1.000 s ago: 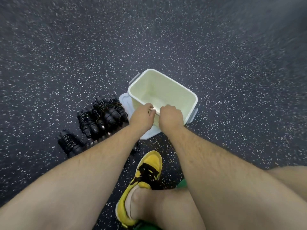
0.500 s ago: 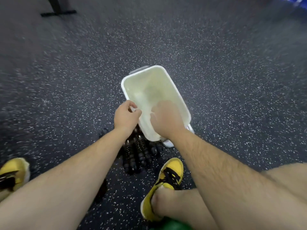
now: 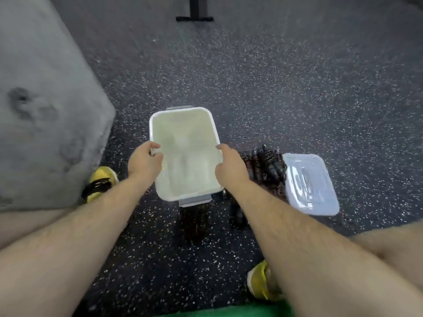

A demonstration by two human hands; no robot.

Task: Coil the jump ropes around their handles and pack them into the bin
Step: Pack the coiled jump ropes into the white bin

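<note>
Both hands are on the bin (image 3: 184, 136) now: the left hand (image 3: 144, 164) has its fingers curled over the left long rim, and the right hand (image 3: 230, 168) is hooked over the right long rim directly opposite, so it is a firm two-sided grip. The bin sits mid-floor between the forearms with its mouth up and its pale inside showing nothing, though the picture is smeared there. A grey latch (image 3: 194, 202) juts from its near short edge and another peeks over the far one. Whether the base is touching the floor (image 3: 286, 83) I cannot tell. The coiled jump ropes (image 3: 268, 167) lie in a dark cluster just beside the right rim, squeezed between the bin and the clear lid (image 3: 310, 184), which lies flat farther right. More dark bundles (image 3: 194, 221) show below the near edge, blurred. On the left, a big grey padded block (image 3: 45, 106) angles in close to the bin's far left corner, leaving only a strip of speckled floor. One yellow shoe (image 3: 100, 181) is tucked at its foot, and the other shoe (image 3: 261, 280) is near the right forearm. Beyond the far rim the floor opens wide, up to a black post foot (image 3: 194, 18).
</note>
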